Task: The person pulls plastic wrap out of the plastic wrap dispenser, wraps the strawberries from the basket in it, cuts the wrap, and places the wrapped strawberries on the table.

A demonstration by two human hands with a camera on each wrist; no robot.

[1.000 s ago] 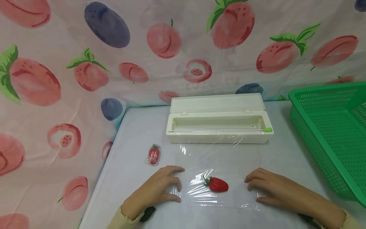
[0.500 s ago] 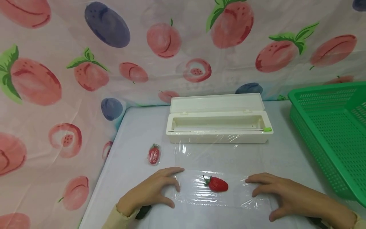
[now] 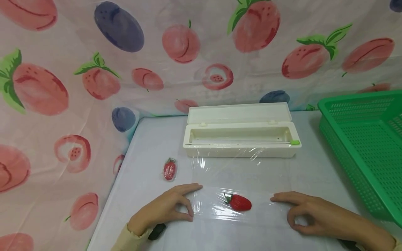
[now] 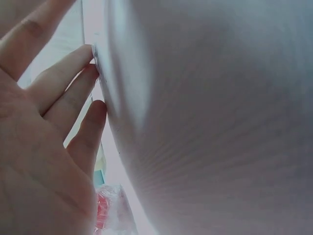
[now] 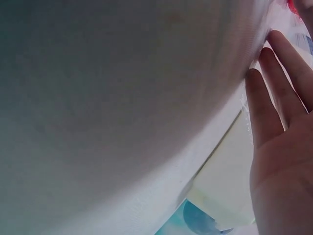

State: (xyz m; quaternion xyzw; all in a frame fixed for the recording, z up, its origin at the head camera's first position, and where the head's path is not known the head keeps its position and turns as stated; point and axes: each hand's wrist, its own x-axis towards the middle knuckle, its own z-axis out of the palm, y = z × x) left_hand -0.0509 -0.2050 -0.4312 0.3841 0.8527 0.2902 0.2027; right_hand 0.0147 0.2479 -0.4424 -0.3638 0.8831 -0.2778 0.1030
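Note:
A red strawberry (image 3: 240,202) with a green leafy top lies on a clear sheet of cling film (image 3: 232,174). The sheet runs forward from a white cling film dispenser (image 3: 242,152), whose lid stands open. My left hand (image 3: 166,208) pinches the sheet's near left edge between thumb and forefinger; its other fingers reach forward, tips at the table in the left wrist view. On the right, thumb and forefinger of my right hand (image 3: 314,212) meet in a loop at the near right edge, pinching the film there. Its other fingertips (image 5: 252,73) rest on the surface.
A second strawberry (image 3: 170,169), wrapped in film, lies left of the sheet. Along the right side stands a green perforated basket (image 3: 342,150). A green slider (image 3: 294,142) sits at the right end of the dispenser's cutter rail. Fruit-print cloth (image 3: 150,45) hangs behind and left.
Thumb and forefinger have closed together on both hands at the film's near corners. The right hand first moved toward the near side and spread its thumb. Strawberry and dispenser stay in place.

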